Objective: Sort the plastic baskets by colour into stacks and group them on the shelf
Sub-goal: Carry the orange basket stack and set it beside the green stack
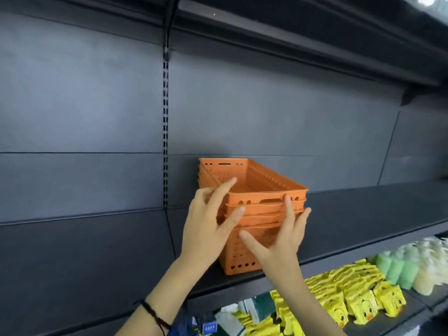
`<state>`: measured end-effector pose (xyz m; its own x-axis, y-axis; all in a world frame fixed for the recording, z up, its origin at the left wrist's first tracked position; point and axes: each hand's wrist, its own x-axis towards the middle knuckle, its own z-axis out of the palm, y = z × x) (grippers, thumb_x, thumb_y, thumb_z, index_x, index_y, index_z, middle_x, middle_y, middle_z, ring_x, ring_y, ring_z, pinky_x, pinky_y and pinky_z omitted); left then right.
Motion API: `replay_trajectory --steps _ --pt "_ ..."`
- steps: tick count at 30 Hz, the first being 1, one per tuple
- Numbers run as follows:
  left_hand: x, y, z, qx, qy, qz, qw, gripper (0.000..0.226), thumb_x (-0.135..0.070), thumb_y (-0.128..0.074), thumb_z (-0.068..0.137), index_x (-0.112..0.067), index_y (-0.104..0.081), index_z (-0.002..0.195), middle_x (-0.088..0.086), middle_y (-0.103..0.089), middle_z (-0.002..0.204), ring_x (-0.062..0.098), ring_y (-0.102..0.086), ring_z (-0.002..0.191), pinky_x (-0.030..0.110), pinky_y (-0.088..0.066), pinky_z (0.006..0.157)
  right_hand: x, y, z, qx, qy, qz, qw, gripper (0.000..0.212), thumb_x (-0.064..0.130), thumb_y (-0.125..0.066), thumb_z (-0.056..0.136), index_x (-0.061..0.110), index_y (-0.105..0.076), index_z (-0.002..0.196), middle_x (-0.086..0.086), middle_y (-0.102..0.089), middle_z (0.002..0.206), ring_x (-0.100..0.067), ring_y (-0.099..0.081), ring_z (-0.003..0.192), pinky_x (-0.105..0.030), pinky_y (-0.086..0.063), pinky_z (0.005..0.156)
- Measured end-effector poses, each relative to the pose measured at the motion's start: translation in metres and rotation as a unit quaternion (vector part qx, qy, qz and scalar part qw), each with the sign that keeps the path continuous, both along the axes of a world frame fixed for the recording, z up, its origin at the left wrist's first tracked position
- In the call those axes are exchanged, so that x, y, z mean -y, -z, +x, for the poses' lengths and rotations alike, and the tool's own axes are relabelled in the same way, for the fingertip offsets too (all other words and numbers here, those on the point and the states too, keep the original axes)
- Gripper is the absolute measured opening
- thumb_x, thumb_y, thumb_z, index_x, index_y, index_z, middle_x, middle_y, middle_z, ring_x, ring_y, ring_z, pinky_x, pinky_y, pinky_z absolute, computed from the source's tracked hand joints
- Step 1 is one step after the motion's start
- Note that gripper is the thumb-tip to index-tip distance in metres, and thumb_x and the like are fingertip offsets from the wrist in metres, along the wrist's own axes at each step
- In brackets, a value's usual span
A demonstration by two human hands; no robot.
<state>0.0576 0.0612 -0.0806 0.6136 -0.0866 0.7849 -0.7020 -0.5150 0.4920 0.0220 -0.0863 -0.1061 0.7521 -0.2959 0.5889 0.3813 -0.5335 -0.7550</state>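
dim, cool light overall, w/ a soft sheen on the grey back panel (266,112) & deep shadow under the upper shelf (315,44). wide-angle bends lines at the edges; yellow packets (358,294) bottom right are blurred.

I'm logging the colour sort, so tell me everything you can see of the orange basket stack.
The orange basket stack is several rectangular plastic baskets nested together; about four rims show. The walls carry rows of small holes, and the top basket, empty, has a slot handle at each end. It stands upright on the dark shelf, long side running toward the back panel. The left hand and right hand touch its near end with straight fingers.
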Motion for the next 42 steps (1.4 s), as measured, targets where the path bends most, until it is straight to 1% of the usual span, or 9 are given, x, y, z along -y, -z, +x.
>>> replay_trajectory --steps 4,9,13,16,18,24,32,36,42 --pt "0.034 -0.006 0.007 0.020 0.044 0.071 0.996 0.051 -0.068 -0.011 0.092 -0.060 -0.023 0.141 -0.018 -0.043 0.121 0.003 -0.049 0.114 0.025 -0.047 0.088 0.049 -0.005 0.023 0.011 -0.009 0.034 0.999 0.140 0.086 -0.064 0.040 0.047 0.017 0.146 -0.005 0.032 0.157 -0.015 0.026 0.145 -0.052 0.002 0.119" --pt "0.074 -0.006 0.031 0.017 0.104 0.012 0.994 0.046 -0.034 -0.048 0.098 -0.044 -0.038 0.143 -0.014 -0.052 0.129 0.009 -0.053 0.117 0.022 -0.044 0.097 0.111 -0.001 0.053 0.052 -0.050 0.012 0.997 0.133 0.055 -0.086 0.057 0.049 0.013 0.146 0.003 0.025 0.161 0.019 0.033 0.130 -0.033 -0.001 0.112" --pt "0.088 0.005 0.068 -0.034 -0.069 -0.154 0.985 0.074 -0.033 -0.067 0.087 -0.038 -0.026 0.148 -0.004 -0.034 0.142 0.010 -0.034 0.136 0.037 -0.031 0.114 0.177 -0.002 0.082 0.031 -0.153 0.040 0.987 0.117 0.055 -0.083 0.059 0.062 -0.001 0.142 0.013 -0.020 0.158 -0.008 -0.020 0.147 -0.045 -0.027 0.116" --pt "0.094 0.013 0.087 -0.177 -0.125 -0.232 0.948 0.114 -0.049 -0.078 0.070 -0.035 0.000 0.152 0.000 -0.008 0.160 0.019 -0.010 0.148 0.048 -0.017 0.117 0.208 -0.001 0.099 0.012 -0.200 0.048 0.978 0.092 0.048 -0.073 0.075 0.073 -0.005 0.132 0.019 -0.039 0.145 0.001 -0.041 0.132 -0.039 -0.036 0.111" --pt "0.099 0.016 0.093 -0.242 -0.081 -0.264 0.930 0.127 -0.063 -0.078 0.060 -0.038 0.007 0.151 -0.001 -0.011 0.161 0.021 -0.013 0.149 0.050 -0.020 0.118 0.221 0.001 0.108 -0.020 -0.226 0.067 0.972 0.093 0.045 -0.068 0.075 0.069 -0.002 0.135 0.019 -0.046 0.139 0.008 -0.047 0.122 -0.040 -0.039 0.109" --pt "0.119 0.021 0.096 -0.266 -0.031 -0.290 0.919 0.085 -0.036 -0.073 0.080 -0.027 -0.021 0.147 -0.017 -0.051 0.120 0.011 -0.050 0.121 0.028 -0.041 0.093 0.230 0.003 0.133 -0.042 -0.261 0.111 0.958 0.107 0.039 -0.073 0.069 0.050 -0.001 0.148 0.024 -0.053 0.126 0.005 -0.051 0.115 -0.037 -0.043 0.100" --pt "0.085 0.000 0.051 -0.168 -0.141 -0.318 0.922 0.071 -0.036 -0.073 0.080 -0.031 -0.033 0.138 -0.026 -0.051 0.116 -0.011 -0.048 0.103 0.015 -0.040 0.076 0.189 -0.016 0.144 -0.034 -0.349 0.120 0.929 0.103 0.038 -0.072 0.072 0.050 -0.003 0.148 0.026 -0.056 0.123 0.013 -0.051 0.112 -0.031 -0.039 0.098" --pt "0.047 -0.005 0.012 -0.143 -0.192 -0.334 0.912 0.073 -0.043 -0.078 0.075 -0.032 -0.037 0.135 -0.022 -0.054 0.123 -0.005 -0.051 0.112 0.018 -0.042 0.081 0.147 -0.023 0.138 -0.037 -0.408 0.124 0.904 0.102 0.040 -0.072 0.069 0.049 -0.008 0.148 0.016 -0.056 0.131 0.001 -0.050 0.120 -0.032 -0.038 0.098" --pt "-0.021 -0.006 -0.056 -0.127 -0.258 -0.377 0.881 0.080 -0.045 -0.081 0.069 -0.029 -0.041 0.137 -0.014 -0.059 0.125 0.007 -0.056 0.115 0.026 -0.045 0.082 0.058 -0.021 0.110 -0.049 -0.484 0.138 0.863 0.098 0.035 -0.073 0.069 0.047 -0.014 0.147 0.024 -0.058 0.121 0.022 -0.054 0.098 -0.016 -0.038 0.081"
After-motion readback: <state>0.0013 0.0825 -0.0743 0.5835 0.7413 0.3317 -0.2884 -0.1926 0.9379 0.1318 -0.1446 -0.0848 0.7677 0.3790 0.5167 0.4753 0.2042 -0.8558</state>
